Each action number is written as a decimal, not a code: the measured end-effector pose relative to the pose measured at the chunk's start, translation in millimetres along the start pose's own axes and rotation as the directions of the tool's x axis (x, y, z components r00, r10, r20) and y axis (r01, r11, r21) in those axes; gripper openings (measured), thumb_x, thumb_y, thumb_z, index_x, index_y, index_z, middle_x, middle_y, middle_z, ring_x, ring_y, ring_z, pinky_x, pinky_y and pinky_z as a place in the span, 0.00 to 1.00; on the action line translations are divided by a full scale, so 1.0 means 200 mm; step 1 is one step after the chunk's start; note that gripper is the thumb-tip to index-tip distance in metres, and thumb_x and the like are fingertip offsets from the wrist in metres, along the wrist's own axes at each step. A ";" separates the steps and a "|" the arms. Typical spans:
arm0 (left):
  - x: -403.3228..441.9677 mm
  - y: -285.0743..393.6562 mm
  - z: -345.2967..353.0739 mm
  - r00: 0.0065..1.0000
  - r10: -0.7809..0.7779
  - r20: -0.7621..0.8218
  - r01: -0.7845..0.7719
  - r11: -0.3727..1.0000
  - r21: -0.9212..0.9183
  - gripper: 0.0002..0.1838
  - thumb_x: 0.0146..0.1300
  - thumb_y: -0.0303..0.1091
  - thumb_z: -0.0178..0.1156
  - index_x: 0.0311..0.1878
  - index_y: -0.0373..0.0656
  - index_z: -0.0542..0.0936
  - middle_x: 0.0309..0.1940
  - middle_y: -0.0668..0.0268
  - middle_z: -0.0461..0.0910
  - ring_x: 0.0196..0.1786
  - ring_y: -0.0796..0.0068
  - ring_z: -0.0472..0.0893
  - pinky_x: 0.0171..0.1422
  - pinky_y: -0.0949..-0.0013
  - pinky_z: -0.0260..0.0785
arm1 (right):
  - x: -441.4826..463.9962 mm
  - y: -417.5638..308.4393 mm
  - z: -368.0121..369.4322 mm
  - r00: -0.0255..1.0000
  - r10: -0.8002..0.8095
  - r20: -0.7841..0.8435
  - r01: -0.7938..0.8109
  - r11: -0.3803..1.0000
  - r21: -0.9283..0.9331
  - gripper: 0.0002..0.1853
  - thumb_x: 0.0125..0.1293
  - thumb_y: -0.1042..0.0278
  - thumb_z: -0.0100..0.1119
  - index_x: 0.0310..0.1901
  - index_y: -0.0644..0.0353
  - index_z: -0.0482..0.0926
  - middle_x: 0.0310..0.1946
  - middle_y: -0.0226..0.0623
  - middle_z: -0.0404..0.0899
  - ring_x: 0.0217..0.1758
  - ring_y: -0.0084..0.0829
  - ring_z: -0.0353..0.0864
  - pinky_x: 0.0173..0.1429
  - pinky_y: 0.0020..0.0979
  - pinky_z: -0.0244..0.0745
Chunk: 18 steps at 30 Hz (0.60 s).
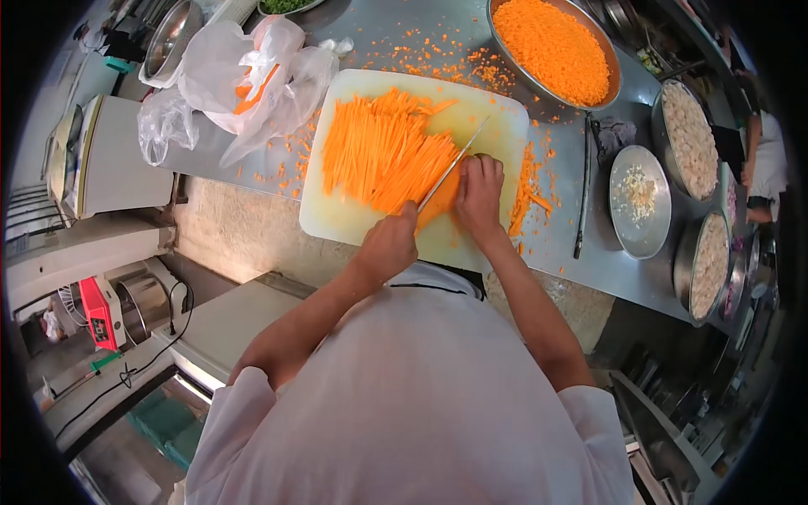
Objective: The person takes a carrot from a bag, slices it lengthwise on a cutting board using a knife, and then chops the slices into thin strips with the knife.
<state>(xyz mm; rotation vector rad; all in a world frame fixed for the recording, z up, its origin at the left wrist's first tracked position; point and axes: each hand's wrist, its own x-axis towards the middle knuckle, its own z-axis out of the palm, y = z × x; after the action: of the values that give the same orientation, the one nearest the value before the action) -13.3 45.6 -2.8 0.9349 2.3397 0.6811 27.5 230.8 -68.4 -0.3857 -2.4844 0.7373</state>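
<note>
My left hand (391,243) is closed round the handle of a knife (456,171), whose blade slants up and to the right. With fingers curled and pressed together, my right hand (481,194) holds down orange carrot slices (438,208) just right of the blade. Thin carrot strips (370,151) lie in a wide heap left of the knife. Beneath everything is a pale cutting board (318,207), near the table's front edge. My left fingertips are partly hidden.
A bowl of chopped carrot (551,50) stands behind the board. Plastic bags (252,76) lie at the left. Loose orange bits (438,57) are scattered around. To the right are a dark rod (583,194), a metal bowl (640,223) and bowls of pale pieces (690,139). Another person (768,156) is at far right.
</note>
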 end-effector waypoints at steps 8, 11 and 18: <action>-0.13 0.18 -0.19 1.000 0.011 0.026 -0.011 1.000 -0.011 0.09 0.54 0.19 0.51 0.39 0.31 0.65 0.23 0.39 0.77 0.30 0.35 0.79 0.38 0.42 0.72 | 0.01 -0.03 0.02 0.998 -0.033 -0.046 0.028 0.994 -0.105 0.11 0.53 0.79 0.54 0.40 0.63 0.71 0.41 0.46 0.68 0.48 0.49 0.66 0.50 0.47 0.63; 0.02 0.06 0.00 0.998 -0.060 0.030 0.058 0.997 0.060 0.10 0.53 0.19 0.51 0.40 0.31 0.65 0.22 0.39 0.76 0.30 0.35 0.79 0.37 0.41 0.71 | 0.02 -0.02 0.00 1.000 -0.021 -0.013 0.019 0.993 -0.116 0.12 0.52 0.79 0.55 0.40 0.63 0.71 0.41 0.46 0.68 0.48 0.49 0.66 0.50 0.47 0.63; -0.08 0.14 -0.12 0.999 0.014 0.051 -0.014 1.000 0.001 0.10 0.55 0.19 0.50 0.40 0.28 0.64 0.20 0.40 0.75 0.26 0.38 0.78 0.33 0.45 0.70 | -0.01 0.00 0.03 1.000 -0.009 -0.012 0.007 0.993 -0.119 0.12 0.51 0.79 0.54 0.40 0.63 0.71 0.42 0.47 0.69 0.49 0.49 0.67 0.51 0.47 0.64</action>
<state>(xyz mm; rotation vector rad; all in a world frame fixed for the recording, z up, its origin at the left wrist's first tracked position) -5.0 44.6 36.1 0.9589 2.2913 0.6536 25.8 226.7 -73.3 -0.4215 -2.5238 0.5838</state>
